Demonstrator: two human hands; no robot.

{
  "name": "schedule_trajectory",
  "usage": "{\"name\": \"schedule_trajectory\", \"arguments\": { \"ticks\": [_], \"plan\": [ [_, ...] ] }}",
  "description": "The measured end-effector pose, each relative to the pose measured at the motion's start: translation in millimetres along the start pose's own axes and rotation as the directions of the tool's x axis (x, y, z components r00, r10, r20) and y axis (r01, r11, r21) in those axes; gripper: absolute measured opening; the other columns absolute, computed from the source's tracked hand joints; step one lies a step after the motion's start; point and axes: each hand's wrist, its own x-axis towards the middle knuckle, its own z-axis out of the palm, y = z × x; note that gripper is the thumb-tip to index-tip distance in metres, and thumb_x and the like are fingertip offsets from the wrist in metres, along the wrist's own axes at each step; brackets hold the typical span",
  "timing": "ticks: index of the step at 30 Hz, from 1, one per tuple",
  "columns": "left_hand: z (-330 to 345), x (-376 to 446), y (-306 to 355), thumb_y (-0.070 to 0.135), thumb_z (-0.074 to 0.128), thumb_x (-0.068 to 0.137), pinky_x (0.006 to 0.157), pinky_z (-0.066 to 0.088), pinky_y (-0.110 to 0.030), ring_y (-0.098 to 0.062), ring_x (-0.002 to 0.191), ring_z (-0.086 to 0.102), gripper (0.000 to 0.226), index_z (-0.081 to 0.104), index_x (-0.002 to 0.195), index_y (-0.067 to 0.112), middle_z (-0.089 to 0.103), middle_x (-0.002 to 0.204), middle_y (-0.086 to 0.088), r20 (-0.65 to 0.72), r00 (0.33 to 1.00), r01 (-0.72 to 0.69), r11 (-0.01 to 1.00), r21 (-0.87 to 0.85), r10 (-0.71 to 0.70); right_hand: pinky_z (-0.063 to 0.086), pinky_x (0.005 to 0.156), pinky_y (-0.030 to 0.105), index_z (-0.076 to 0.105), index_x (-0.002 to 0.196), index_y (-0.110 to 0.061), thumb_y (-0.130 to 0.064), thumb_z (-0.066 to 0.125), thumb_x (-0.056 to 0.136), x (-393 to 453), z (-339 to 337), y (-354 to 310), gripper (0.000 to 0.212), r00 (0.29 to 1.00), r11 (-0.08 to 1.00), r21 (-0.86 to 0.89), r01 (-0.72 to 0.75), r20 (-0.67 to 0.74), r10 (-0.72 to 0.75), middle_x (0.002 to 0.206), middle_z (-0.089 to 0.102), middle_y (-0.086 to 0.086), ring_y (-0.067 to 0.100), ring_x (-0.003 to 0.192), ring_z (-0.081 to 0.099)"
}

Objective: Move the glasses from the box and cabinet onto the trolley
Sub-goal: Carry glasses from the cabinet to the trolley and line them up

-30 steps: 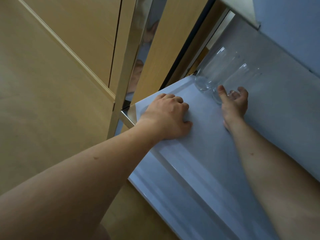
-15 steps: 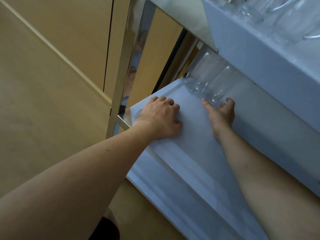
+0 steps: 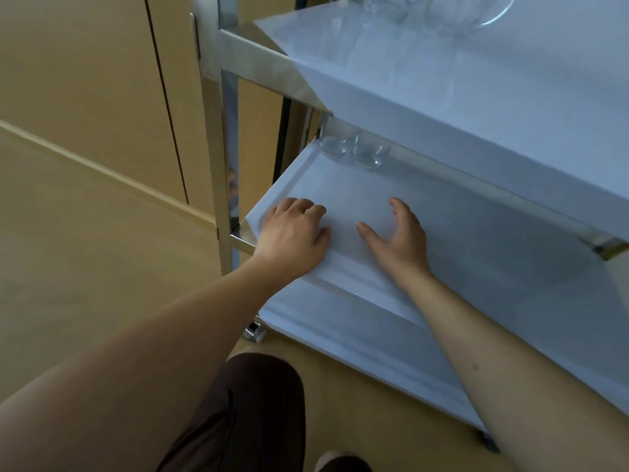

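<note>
The right hand (image 3: 400,238) has let go of the 2 glasses (image 3: 354,151) and drawn back, fingers spread, holding nothing. The glasses stand together at the middle shelf's (image 3: 476,253) far corner. The left hand (image 3: 292,238) rests on the shelf's near corner, fingers curled.

Wooden floor (image 3: 68,267), wooden wall panels (image 3: 85,63), dark trousers (image 3: 245,413).

no readable text, labels or numbers anywhere
</note>
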Motion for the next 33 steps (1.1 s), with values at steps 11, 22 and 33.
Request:
{"name": "schedule_trajectory", "arguments": {
  "ticks": [11,22,33],
  "plan": [
    [-105,-80,49,0.040,0.057,0.097,0.108,0.038,-0.045,-0.030,0.135,0.044,0.047,0.058,0.137,0.014,0.056,0.142,-0.008,0.385,0.918,0.068,0.994,0.084,-0.095,0.033,0.109,0.025,0.046,0.148,-0.017,-0.043,0.073,0.090,-117,-73,-59,0.069,0.932,0.970,-0.016,-0.241,0.276,0.236,0.150,0.050,0.001,0.019,0.138,0.046],
    [-301,-71,181,0.040,0.054,0.099,0.108,0.038,-0.045,-0.030,0.137,0.041,0.050,0.052,0.143,0.016,0.051,0.147,-0.007,0.443,0.896,-0.003,0.998,0.065,-0.026,0.040,0.109,0.037,0.042,0.149,-0.018,-0.040,0.070,0.092,-150,-262,-193,0.068,0.894,0.953,-0.022,-0.301,0.340,0.291,0.147,0.047,0.004,0.023,0.133,0.048],
    [-474,69,362,0.042,0.053,0.099,0.109,0.040,-0.045,-0.029,0.139,0.038,0.054,0.045,0.148,0.020,0.046,0.151,-0.006,0.273,0.920,-0.293,0.956,0.006,0.280,0.037,0.106,0.035,0.041,0.150,-0.022,-0.048,0.069,0.091,-63,-513,-294,0.070,0.974,0.966,-0.176,-0.191,0.087,0.209,0.149,0.045,0.005,0.025,0.136,0.045]
  ]
}}
